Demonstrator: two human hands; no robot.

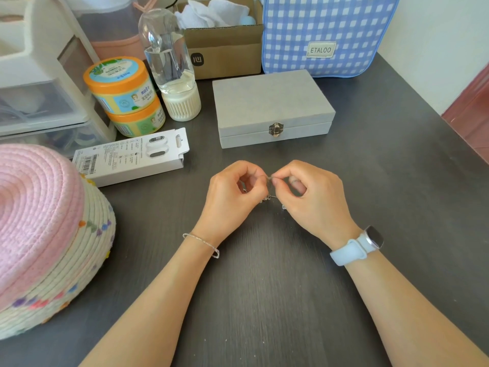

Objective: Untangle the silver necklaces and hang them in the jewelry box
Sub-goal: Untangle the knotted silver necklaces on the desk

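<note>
Necklaces [269,195] are held between both hands just above the dark worktop [264,300], in front of the grey jewelry box [272,107]. The left hand [232,197] has its fingers curled, its grip pinching a strand at the fingertips. The right hand [312,197] meets it fingertip to fingertip, its grip likewise pinching the chain. Only a short run of silver and a few small links or charms show below the fingers; how many necklaces are involved, and how badly knotted, cannot be told.

The jewelry box stands well apart from the hands, lid down, with its metal clasp [276,129] facing the person. Whether the clasp is latched cannot be told.

Risks, as judged:
- Pulling the two pinch points apart would likely tighten a knot rather than free it, and fine chain may kink or snap under such tension.
- The loose ends hanging below the fingers could catch on one another or on the bracelet [202,243] at the left wrist.
- Release of either grip would drop the bundle onto the worktop and may re-tangle it.
- With both hands occupied and the box shut, hanging cannot begin until one hand is freed; setting a freed chain down beside the tangle invites fresh snarling.
</note>
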